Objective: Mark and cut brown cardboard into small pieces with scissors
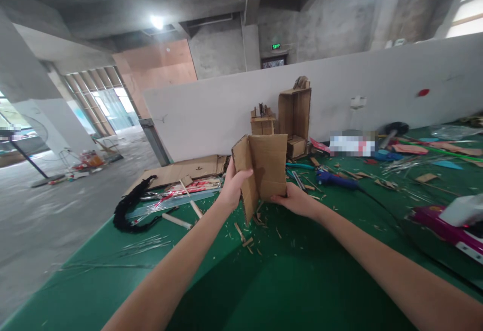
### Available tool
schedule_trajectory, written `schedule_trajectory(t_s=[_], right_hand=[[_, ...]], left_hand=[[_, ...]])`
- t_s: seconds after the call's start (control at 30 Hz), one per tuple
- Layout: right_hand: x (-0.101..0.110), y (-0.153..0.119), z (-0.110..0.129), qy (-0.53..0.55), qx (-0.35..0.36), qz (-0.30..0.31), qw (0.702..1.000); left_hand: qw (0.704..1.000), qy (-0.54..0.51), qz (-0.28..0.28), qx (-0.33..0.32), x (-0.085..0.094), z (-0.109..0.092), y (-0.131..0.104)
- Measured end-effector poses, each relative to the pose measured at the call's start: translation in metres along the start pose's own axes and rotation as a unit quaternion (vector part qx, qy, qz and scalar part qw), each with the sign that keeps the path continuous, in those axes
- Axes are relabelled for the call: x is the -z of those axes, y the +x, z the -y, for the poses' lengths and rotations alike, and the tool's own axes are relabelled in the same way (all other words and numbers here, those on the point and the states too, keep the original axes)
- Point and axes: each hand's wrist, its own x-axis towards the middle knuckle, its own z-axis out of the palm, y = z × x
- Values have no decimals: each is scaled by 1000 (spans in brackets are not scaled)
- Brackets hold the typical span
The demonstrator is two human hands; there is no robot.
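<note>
The folded cardboard (268, 165) is upright above the near middle of the green table (279, 291), its two panels meeting along a vertical crease and opening toward the wearer like a half-open book. The left hand (234, 187) grasps the narrower panel, thumb over its inner face and fingers around the outer edge; the right hand (298, 202) grips the wider panel at its lower right corner. As far as it shows, the two panels already stand at an angle, while no other side closes them in; whether the seam is glued or only bent cannot be told. Behind it, a tall open box (294, 112) with a small block inside its base looks further built up, and a smaller cardboard form (261, 127) stands beside it. Torn cardboard scraps (247, 242) litter the tabletop below the hands. To the left lie a flat cardboard sheet (204, 166), pale sticks (177, 221) and a black fuzzy strip (128, 210); to the right, a blue corded tool (335, 179) and a magenta device (433, 218) near the table's edge. A white partition (211, 114) backs the table. Beyond are bare concrete walls, a grey floor (94, 190), ceiling lights and a green exit sign (275, 47).
</note>
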Motion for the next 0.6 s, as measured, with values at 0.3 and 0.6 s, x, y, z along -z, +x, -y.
schedule_trajectory(t_s=[0.3,0.6], right_hand=[[8,1,-1,-3,-24,1,1000],[6,1,-5,9,7,-20,1000]], left_hand=[[999,26,22,26,6,2,5],[990,103,80,53,8,-11,8]])
